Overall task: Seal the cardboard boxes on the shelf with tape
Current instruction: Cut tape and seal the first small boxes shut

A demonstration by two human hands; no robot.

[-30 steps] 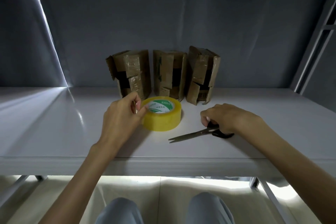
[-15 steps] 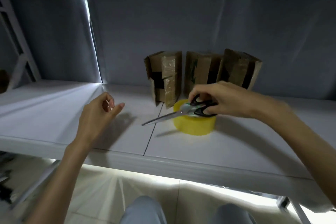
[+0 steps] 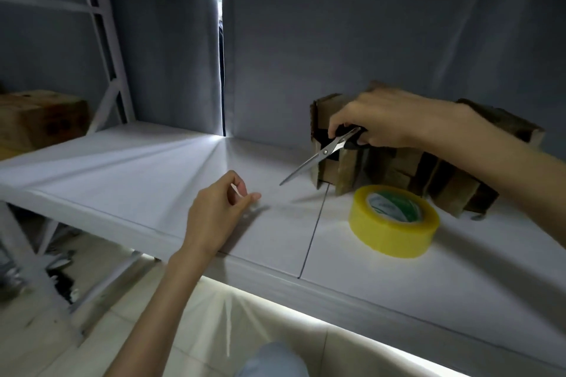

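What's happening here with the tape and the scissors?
A person is getting ready to tape up the cardboard boxes standing at the back of a white shelf. The right hand holds a pair of scissors in the air in front of the boxes, blades pointing down to the left. The left hand hovers over the shelf, fingertips pinched together; whether it holds a strip is unclear. The yellow tape roll lies flat on the shelf.

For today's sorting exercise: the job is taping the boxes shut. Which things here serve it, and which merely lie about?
For the job:
- cardboard boxes
- yellow tape roll
- scissors, gripped by the right hand
- left hand, over the shelf

Lying about:
- wooden crate, far left
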